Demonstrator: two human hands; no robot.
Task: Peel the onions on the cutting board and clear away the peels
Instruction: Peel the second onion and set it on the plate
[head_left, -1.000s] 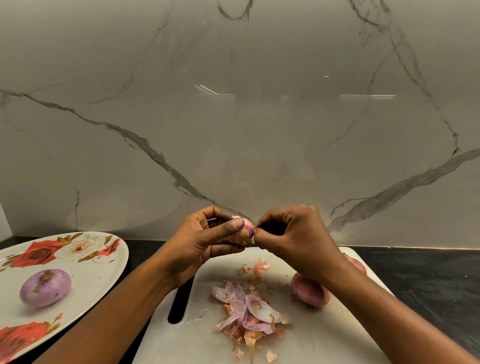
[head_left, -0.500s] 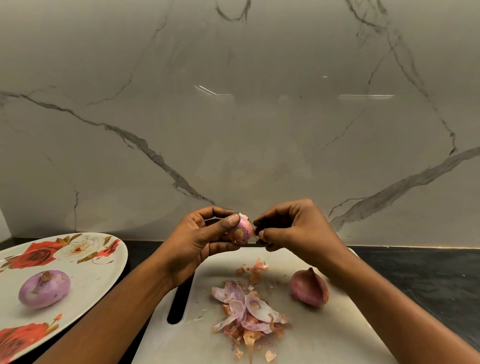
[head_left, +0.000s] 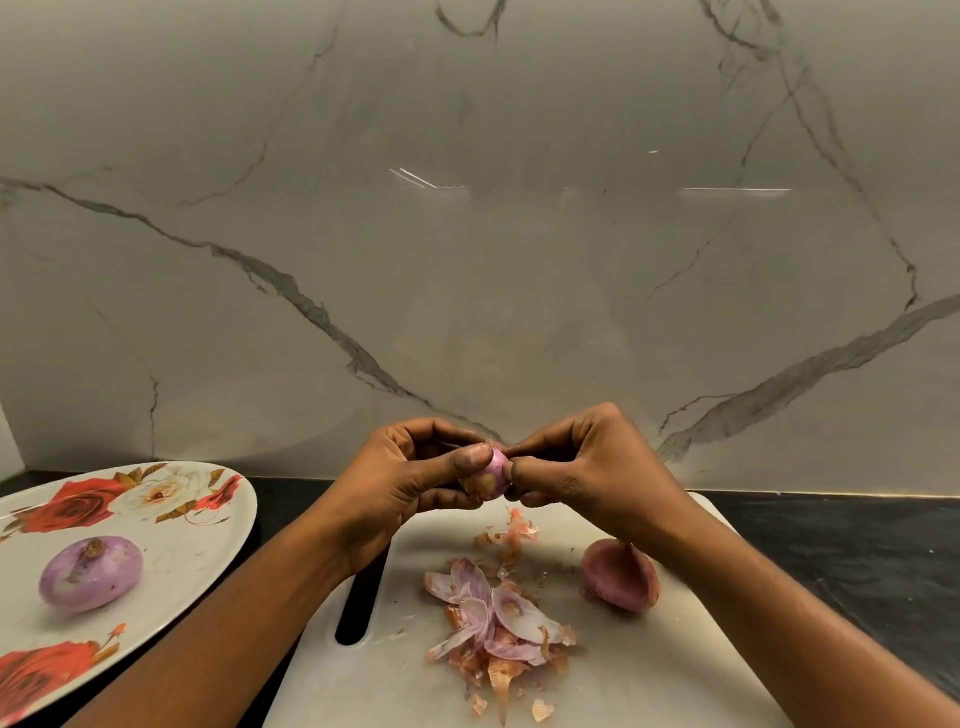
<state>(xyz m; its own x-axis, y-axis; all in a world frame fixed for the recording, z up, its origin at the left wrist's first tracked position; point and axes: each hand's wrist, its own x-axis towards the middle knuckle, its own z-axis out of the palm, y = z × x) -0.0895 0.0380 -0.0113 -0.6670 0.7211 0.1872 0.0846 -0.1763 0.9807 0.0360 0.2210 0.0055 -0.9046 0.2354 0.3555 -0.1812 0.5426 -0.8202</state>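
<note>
At the far left a flowered plate is seen on the dark counter, and a peeled onion, pale purple, is laid on it well inside the rim. Right of the plate a white cutting board is set on the counter, with a dark handle slot cut near its left edge and partly covered by the left forearm. Above the far edge of the board a small onion is held in the air between both hands. The left hand is curled around it from the left, with the thumb pressed on its upper side and the fingers folded behind and beneath, so that grip is closed on the small onion. The right hand is brought against the right side of the small onion, where thumb and fingertips are pinched at the skin. That grip too is clenched on it, though whether a strip of skin is caught cannot be told. On the board below the hands a heap of peels, pink and papery brown, is spread near the middle, with a few loose scraps lying nearer the hands. To the right of the heap an unpeeled onion, reddish, is laid on the board just beside the right forearm. Behind everything a grey-veined marble wall is seen.
</note>
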